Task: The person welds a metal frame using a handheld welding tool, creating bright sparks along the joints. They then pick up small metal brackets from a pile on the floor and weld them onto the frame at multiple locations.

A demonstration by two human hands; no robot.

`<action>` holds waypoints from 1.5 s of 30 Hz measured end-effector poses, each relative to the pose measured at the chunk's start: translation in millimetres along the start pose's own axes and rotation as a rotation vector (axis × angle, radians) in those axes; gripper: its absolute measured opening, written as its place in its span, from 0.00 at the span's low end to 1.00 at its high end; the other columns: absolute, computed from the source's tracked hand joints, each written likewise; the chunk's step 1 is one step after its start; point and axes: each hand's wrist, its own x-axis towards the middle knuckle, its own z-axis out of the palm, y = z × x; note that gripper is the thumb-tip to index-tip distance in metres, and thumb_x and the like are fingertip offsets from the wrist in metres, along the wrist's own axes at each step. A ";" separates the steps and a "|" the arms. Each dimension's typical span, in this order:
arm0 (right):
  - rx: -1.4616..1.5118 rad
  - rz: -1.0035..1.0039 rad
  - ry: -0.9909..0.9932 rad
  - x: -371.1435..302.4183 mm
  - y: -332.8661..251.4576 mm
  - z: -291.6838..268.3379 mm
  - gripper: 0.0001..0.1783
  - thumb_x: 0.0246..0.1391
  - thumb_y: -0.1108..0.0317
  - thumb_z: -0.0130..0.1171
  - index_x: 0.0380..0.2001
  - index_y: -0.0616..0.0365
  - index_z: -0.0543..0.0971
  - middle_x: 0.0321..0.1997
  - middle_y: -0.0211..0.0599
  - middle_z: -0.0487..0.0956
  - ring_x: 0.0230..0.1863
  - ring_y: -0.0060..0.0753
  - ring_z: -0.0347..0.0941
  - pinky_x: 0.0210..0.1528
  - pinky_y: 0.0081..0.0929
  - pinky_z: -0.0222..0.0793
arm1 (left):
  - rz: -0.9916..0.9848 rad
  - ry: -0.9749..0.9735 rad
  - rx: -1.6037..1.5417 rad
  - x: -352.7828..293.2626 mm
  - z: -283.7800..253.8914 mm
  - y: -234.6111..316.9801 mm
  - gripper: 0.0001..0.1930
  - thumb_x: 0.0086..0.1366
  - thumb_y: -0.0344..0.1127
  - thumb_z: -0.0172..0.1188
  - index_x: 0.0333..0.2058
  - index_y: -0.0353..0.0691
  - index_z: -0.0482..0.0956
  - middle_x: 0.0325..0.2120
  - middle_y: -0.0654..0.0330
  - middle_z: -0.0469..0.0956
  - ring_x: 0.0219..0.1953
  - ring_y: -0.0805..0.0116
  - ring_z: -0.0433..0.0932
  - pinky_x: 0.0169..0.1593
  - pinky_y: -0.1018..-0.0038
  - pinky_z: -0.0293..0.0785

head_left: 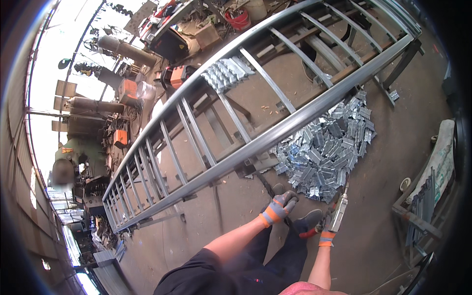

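My left hand (278, 209), in a grey and orange glove, is closed at a dark cable (264, 184) that runs past it toward my legs. Its fingertips are partly hidden. To its right, my right hand (326, 233), gloved alike, grips a long silver tool (339, 214) with a thin tip pointing away from me. A red curved part (309, 234) shows beside that hand; I cannot tell the tool's exact kind. Just beyond both hands, a heap of small silver metal brackets (324, 152) lies on the floor.
A long ladder-like metal frame (275, 140) with cross bars stands ahead, raised on supports. Several brackets (226, 73) lie in rows on it. At the right is a rack (418, 223) with metal strips. Cylinders (125, 51) and a red bucket (238, 19) stand behind the frame.
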 end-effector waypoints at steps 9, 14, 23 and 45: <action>-0.168 0.108 0.049 -1.1 102.3 -24.7 0.29 0.60 0.65 0.75 0.64 0.52 0.79 0.39 0.33 0.83 0.29 0.27 0.80 0.30 0.29 0.78 | -0.702 -0.401 0.316 95.1 103.1 -306.0 0.34 0.65 0.63 0.66 0.56 0.37 0.83 0.58 0.40 0.81 0.60 0.35 0.79 0.64 0.53 0.77; -0.276 0.058 0.061 14.0 185.7 -31.3 0.28 0.65 0.81 0.63 0.68 0.64 0.75 0.59 0.44 0.83 0.55 0.36 0.84 0.58 0.32 0.82 | -0.211 -0.333 1.053 158.9 127.9 -403.7 0.41 0.68 0.58 0.67 0.72 0.43 0.68 0.69 0.43 0.70 0.68 0.42 0.73 0.67 0.47 0.73; 0.158 0.220 0.225 40.3 191.2 -24.9 0.24 0.66 0.83 0.62 0.64 0.66 0.77 0.59 0.46 0.84 0.59 0.38 0.84 0.63 0.34 0.82 | -0.138 -0.009 1.213 290.1 255.6 -456.0 0.81 0.44 0.78 0.77 0.81 0.34 0.41 0.82 0.38 0.45 0.83 0.38 0.46 0.82 0.47 0.45; -0.100 0.148 0.226 63.4 182.0 -25.8 0.32 0.54 0.81 0.71 0.64 0.66 0.78 0.56 0.43 0.87 0.53 0.29 0.85 0.58 0.31 0.81 | -0.201 -0.160 0.724 263.0 254.0 -519.4 0.54 0.57 0.61 0.79 0.73 0.35 0.65 0.64 0.40 0.76 0.67 0.39 0.73 0.71 0.52 0.69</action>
